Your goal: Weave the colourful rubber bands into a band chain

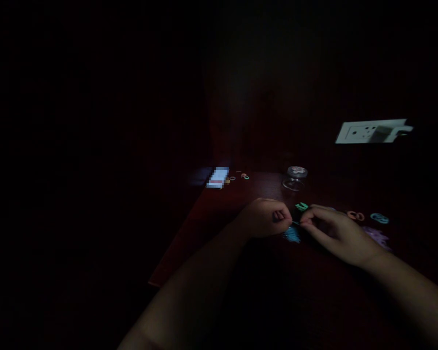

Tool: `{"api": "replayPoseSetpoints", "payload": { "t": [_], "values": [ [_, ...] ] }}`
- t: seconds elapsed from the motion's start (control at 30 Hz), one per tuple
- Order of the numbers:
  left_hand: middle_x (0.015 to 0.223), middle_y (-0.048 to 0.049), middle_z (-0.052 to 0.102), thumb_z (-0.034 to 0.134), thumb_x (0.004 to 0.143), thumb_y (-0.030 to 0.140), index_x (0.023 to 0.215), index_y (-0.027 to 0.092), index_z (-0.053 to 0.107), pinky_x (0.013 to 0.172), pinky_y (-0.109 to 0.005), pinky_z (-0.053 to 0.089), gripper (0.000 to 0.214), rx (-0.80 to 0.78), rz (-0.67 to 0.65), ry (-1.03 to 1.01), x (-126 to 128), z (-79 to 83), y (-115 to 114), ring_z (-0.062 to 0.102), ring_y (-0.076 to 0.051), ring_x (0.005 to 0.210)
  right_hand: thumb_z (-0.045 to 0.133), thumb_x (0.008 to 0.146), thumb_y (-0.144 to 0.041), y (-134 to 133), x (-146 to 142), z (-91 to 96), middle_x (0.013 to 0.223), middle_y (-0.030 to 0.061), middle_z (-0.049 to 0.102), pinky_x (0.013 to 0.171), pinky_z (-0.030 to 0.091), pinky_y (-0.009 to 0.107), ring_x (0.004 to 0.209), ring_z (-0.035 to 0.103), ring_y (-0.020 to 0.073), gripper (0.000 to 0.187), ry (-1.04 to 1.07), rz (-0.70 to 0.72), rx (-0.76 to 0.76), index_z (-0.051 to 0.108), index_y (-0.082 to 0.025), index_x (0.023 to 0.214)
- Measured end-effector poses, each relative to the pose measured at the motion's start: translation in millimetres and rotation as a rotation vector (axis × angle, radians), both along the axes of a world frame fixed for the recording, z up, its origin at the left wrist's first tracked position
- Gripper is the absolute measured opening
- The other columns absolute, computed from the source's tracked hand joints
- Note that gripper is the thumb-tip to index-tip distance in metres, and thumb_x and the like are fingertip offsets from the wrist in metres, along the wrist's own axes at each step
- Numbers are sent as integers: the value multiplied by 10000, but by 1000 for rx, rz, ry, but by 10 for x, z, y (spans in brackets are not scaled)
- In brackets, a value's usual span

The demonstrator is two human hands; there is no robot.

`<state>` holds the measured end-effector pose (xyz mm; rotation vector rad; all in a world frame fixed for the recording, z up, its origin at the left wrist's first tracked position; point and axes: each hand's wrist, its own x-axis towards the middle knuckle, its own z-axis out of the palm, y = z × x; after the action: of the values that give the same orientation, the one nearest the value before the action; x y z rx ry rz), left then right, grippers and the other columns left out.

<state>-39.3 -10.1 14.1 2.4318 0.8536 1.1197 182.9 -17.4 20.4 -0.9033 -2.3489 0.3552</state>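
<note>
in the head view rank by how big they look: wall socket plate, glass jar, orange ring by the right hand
1. wall socket plate
2. glass jar
3. orange ring, clearly smallest
The plate sits farther back, so true sizes stay unsure.

A glass jar [295, 178] stands on the dark red desk [204, 218] ahead of me. Farther left lies a pale blurred box [218, 178] with small rings [244, 176] beside it. A white socket [372, 131] sits on the wall, upper right.

- No text, label, brand or number is showing legibly anywhere.
- The small pale rectangular object [218, 178], lying left of the clear glass jar [295, 178], is blurred.
</note>
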Motion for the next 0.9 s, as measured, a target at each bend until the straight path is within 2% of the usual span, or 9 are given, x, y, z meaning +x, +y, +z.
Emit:
{"api": "replayPoseSetpoints", "payload": {
  "t": [0.1, 0.23, 0.4, 0.6, 0.9],
  "values": [
    [735, -12, 682, 641, 784, 185, 769, 156, 666, 639, -217, 496, 41, -4, 0, -8, 3, 8, -9, 615, -100, 670, 538, 917, -356, -8, -1, 12, 756, 33, 615, 668, 459, 336, 706, 575, 189, 165, 0, -1, 3, 604, -211, 875],
    [746, -10, 680, 646, 785, 192, 779, 163, 670, 647, -222, 499, 38, -28, 3, 3, 5, 15, -18, 614, -102, 677, 487, 945, -337, -19, -19, 37, 753, 36, 629, 681, 457, 338, 697, 576, 182, 210, -28, 8, -1, 591, -212, 813],
    [765, -5, 684, 650, 783, 192, 795, 168, 677, 647, -216, 495, 38, -36, 4, 15, 5, 19, -22, 610, -95, 678, 552, 908, -350, -14, -24, 22, 765, 36, 632, 662, 470, 327, 692, 578, 184, 151, 13, 11, -26, 609, -213, 875],
    [793, -12, 693, 644, 797, 208, 804, 176, 679, 677, -233, 504, 48, -42, 14, 52, 12, 15, -24, 627, -110, 715, 496, 939, -357, -10, -29, 10, 757, 43, 643, 667, 468, 328, 689, 574, 185, 222, -16, 9, -28, 608, -211, 816],
    [754, 1, 686, 648, 798, 183, 792, 169, 675, 651, -207, 481, 31, -36, -11, 39, -8, 1, -14, 609, -90, 678, 491, 943, -366, 1, -24, 17, 749, 33, 640, 672, 456, 324, 679, 578, 180, 226, -42, -13, -25, 596, -208, 821]
  ]
}}
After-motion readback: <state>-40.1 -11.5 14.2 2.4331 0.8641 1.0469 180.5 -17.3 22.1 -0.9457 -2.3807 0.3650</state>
